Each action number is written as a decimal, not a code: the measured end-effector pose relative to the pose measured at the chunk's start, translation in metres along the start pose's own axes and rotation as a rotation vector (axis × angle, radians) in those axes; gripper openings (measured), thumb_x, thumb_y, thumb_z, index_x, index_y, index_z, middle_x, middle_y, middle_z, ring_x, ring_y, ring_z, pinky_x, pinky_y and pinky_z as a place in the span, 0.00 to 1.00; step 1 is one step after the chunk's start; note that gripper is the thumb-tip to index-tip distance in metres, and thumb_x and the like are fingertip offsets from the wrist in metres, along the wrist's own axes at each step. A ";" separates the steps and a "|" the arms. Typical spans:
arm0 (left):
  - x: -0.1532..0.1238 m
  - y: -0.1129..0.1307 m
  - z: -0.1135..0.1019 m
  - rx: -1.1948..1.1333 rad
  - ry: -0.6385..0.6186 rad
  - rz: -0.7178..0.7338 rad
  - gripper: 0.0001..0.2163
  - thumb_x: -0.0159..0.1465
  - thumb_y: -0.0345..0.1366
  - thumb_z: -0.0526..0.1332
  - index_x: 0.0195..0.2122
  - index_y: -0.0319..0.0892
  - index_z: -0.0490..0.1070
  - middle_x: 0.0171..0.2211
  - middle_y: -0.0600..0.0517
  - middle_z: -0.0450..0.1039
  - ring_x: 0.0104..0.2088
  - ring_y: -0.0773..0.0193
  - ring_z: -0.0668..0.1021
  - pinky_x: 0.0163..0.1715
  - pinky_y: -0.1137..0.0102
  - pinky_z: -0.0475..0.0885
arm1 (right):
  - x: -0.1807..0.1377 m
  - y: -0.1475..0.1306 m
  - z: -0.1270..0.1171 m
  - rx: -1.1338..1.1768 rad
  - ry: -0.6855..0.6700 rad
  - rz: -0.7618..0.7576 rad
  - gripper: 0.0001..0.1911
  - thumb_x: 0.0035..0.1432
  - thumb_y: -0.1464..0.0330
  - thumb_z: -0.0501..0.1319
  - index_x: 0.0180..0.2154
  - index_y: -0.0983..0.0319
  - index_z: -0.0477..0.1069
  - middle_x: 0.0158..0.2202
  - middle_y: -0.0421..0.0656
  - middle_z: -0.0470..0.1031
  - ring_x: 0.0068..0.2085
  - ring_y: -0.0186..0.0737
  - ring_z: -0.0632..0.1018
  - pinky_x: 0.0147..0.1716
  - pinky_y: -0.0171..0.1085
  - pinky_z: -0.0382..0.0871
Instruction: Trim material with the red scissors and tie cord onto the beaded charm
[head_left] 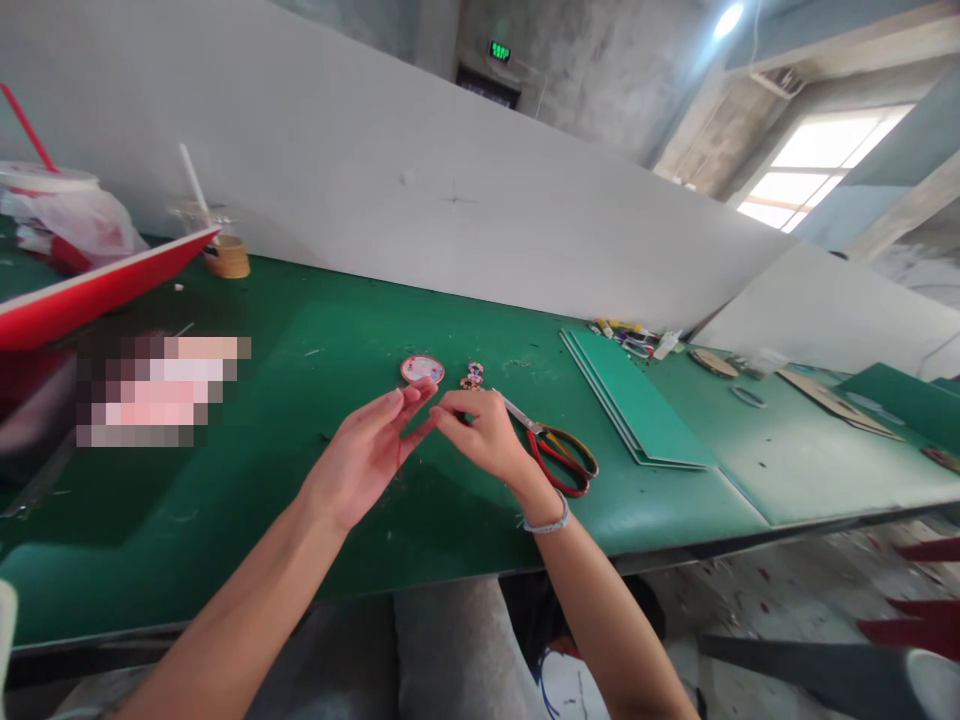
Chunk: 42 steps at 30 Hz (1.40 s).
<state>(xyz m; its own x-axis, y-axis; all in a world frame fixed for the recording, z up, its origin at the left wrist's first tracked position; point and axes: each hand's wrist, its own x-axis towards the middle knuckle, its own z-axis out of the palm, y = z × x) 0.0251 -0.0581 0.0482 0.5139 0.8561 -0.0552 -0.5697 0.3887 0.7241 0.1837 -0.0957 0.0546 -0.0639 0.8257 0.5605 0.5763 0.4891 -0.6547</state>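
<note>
My left hand (367, 447) and my right hand (480, 432) meet fingertip to fingertip above the green table (300, 500). Both pinch something too small to make out between thumb and fingers. Just beyond the fingertips lie a small round spool (422, 369) with a pink-and-white top and a little heap of coloured beads (472, 376). Red-handled scissors (559, 452) lie shut on the table right beside my right hand. A thin bracelet circles my right wrist.
A stack of green mats (637, 400) lies to the right, with pens and small tools (634, 338) behind it. A red tray (90, 295), a bagged drink cup (64, 215) and another cup (217, 240) stand at the left. A white board (450, 200) backs the table.
</note>
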 end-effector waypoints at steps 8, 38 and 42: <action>0.000 0.000 0.001 -0.010 -0.001 0.011 0.05 0.62 0.32 0.64 0.31 0.40 0.79 0.49 0.46 0.78 0.61 0.53 0.69 0.52 0.66 0.73 | 0.000 -0.001 -0.005 0.012 -0.058 0.037 0.15 0.52 0.74 0.56 0.17 0.61 0.56 0.17 0.34 0.54 0.22 0.28 0.58 0.23 0.32 0.53; -0.001 0.001 0.004 -0.096 0.023 0.068 0.03 0.59 0.34 0.68 0.28 0.42 0.77 0.38 0.53 0.80 0.57 0.57 0.73 0.57 0.64 0.69 | 0.001 -0.007 0.011 0.186 -0.314 0.171 0.14 0.51 0.72 0.56 0.16 0.62 0.56 0.17 0.33 0.52 0.21 0.27 0.55 0.21 0.31 0.51; 0.000 0.004 0.003 -0.168 0.018 0.001 0.08 0.64 0.30 0.61 0.28 0.42 0.76 0.37 0.53 0.79 0.57 0.59 0.73 0.58 0.64 0.68 | 0.000 -0.004 0.015 0.199 -0.348 0.154 0.14 0.51 0.72 0.55 0.16 0.62 0.57 0.17 0.33 0.51 0.21 0.27 0.54 0.21 0.31 0.49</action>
<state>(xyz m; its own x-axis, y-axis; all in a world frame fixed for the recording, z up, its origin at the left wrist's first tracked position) 0.0247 -0.0578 0.0530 0.5022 0.8621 -0.0682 -0.6704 0.4379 0.5990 0.1694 -0.0937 0.0498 -0.2806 0.9222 0.2662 0.4342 0.3693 -0.8216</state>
